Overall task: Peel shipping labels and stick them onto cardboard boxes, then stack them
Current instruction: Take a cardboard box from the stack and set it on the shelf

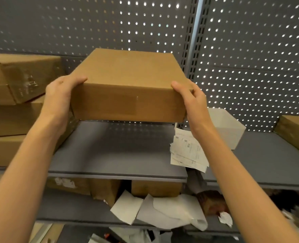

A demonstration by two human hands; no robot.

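A person's left hand (62,97) and right hand (191,100) clasp opposite sides of a plain cardboard box (127,85), thumbs hooked over its top edge, holding it clear above a grey shelf (113,155). No label shows on the faces in view. Just below the right wrist lies a loose heap of shipping labels (187,151); beyond the left hand sits a stack of boxes (13,102). The box appears to be mid-carry; next it likely needs setting down squarely, either for labelling or stacking.
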